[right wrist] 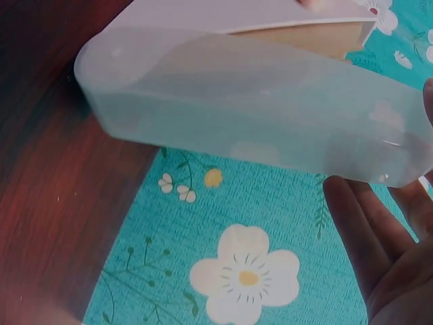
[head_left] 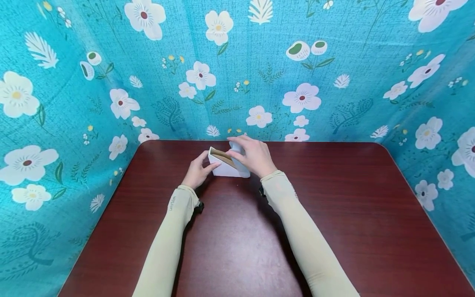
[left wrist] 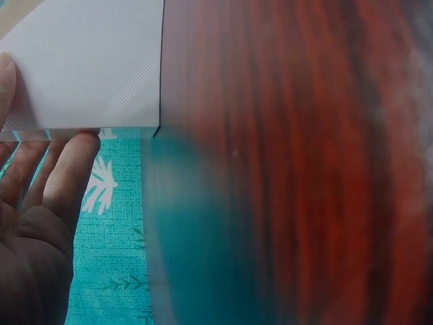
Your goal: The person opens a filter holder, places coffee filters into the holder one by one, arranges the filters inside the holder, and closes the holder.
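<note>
A white box (head_left: 224,170) with a slanted open top and a tan inside stands near the table's back edge. My left hand (head_left: 196,171) holds its left end. In the left wrist view the thumb lies on the box's ribbed white face (left wrist: 88,68), and the left hand's (left wrist: 34,237) fingers touch its narrow side. My right hand (head_left: 256,156) grips the upper end of a long, rounded translucent plastic case (right wrist: 237,115). This case leans against the right end of the box, its lower end by the tabletop. What the case contains cannot be made out.
A dark red-brown wooden table (head_left: 237,239) lies beneath both arms. Behind it and at both sides hangs a turquoise flowered curtain (head_left: 230,62), close to the table's back edge. Pale sleeves (head_left: 167,243) cover the forearms.
</note>
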`<state>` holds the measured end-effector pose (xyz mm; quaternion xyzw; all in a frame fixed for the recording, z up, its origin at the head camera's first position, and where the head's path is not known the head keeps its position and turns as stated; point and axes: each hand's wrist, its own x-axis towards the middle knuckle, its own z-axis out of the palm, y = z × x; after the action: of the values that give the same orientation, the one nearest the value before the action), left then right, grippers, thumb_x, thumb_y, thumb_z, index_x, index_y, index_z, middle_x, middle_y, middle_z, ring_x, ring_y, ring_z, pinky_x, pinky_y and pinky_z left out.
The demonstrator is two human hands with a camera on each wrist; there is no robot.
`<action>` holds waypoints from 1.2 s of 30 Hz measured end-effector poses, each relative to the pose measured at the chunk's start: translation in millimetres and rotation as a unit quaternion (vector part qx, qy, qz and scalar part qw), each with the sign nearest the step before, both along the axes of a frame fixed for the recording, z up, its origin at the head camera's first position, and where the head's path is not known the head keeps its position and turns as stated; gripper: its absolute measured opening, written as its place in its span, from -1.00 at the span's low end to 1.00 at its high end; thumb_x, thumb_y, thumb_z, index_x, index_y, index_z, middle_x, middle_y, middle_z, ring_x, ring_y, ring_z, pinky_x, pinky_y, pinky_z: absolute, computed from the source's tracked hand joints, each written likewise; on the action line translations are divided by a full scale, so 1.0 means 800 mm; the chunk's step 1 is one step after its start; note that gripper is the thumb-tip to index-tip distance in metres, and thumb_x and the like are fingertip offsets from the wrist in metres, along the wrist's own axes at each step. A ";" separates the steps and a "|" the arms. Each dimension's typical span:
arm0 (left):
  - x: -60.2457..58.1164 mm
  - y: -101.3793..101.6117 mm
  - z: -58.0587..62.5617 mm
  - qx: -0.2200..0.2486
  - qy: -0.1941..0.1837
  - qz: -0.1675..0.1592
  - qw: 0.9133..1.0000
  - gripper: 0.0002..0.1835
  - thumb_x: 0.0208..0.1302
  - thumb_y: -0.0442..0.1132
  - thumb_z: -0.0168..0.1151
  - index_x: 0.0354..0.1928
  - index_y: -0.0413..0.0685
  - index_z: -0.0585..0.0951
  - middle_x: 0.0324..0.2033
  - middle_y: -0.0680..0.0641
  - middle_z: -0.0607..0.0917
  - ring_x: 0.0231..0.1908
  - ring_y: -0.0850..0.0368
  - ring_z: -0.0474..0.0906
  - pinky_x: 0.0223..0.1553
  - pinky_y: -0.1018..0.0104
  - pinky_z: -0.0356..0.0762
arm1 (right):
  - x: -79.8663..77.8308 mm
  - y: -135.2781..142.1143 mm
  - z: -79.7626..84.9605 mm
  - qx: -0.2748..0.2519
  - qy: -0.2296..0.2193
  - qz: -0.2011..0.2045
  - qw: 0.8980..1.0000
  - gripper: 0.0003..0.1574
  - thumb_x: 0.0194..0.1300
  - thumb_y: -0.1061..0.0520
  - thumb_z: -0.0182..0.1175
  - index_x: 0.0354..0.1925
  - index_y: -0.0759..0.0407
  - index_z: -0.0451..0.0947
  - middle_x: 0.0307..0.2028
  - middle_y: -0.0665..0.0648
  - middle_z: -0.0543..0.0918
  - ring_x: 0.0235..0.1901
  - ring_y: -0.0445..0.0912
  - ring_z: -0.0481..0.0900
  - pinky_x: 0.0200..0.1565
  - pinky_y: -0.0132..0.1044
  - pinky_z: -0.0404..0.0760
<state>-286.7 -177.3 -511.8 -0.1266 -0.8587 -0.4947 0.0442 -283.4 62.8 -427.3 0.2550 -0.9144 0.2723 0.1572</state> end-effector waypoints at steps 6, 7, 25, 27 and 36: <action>-0.001 0.002 0.000 0.000 0.009 -0.011 1.000 -0.51 0.37 -0.15 0.40 0.30 0.04 0.55 0.10 -0.16 0.74 0.10 -0.07 0.70 0.14 -0.04 0.63 | -0.001 -0.011 -0.002 0.026 0.012 0.000 1.000 -0.40 0.37 -0.29 0.32 0.30 -0.20 0.61 0.13 -0.03 0.74 -0.50 -0.08 0.61 -0.47 -0.24 0.53; -0.001 0.002 0.001 0.003 0.008 -0.013 1.000 -0.51 0.37 -0.15 0.40 0.30 0.04 0.55 0.10 -0.16 0.74 0.10 -0.07 0.70 0.15 -0.04 0.63 | -0.001 -0.013 -0.002 0.031 0.013 -0.001 0.999 -0.40 0.38 -0.30 0.32 0.30 -0.21 0.61 0.12 -0.04 0.74 -0.52 -0.09 0.59 -0.49 -0.25 0.52; 0.002 0.020 -0.001 -0.006 0.017 -0.030 0.999 -0.52 0.37 -0.14 0.39 0.30 0.10 0.56 0.23 -0.05 0.67 0.21 0.04 0.61 0.25 0.00 0.58 | -0.001 -0.021 -0.011 0.058 0.027 -0.004 0.998 -0.42 0.39 -0.35 0.27 0.30 -0.28 0.61 -0.06 -0.12 0.72 -0.69 -0.14 0.33 -0.58 -0.29 0.32; 0.002 0.023 -0.001 -0.008 0.016 -0.034 0.999 -0.52 0.37 -0.13 0.39 0.30 0.11 0.55 0.23 -0.05 0.67 0.21 0.04 0.61 0.27 0.00 0.57 | -0.001 -0.021 -0.013 0.062 0.027 -0.006 0.998 -0.41 0.39 -0.36 0.27 0.30 -0.28 0.61 -0.04 -0.12 0.72 -0.69 -0.13 0.33 -0.58 -0.29 0.32; 0.001 0.030 0.000 -0.015 0.009 -0.039 0.999 -0.52 0.37 -0.13 0.39 0.29 0.06 0.55 0.20 -0.08 0.68 0.19 -0.02 0.64 0.25 -0.01 0.58 | -0.002 -0.022 -0.019 0.067 0.031 -0.014 0.997 -0.42 0.37 -0.36 0.27 0.29 -0.31 0.61 -0.01 -0.13 0.72 -0.69 -0.11 0.32 -0.57 -0.27 0.33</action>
<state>-286.1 -153.3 -511.9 -0.1655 -0.8598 -0.4821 0.0306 -284.7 45.5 -442.6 0.2606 -0.9287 0.2003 0.1716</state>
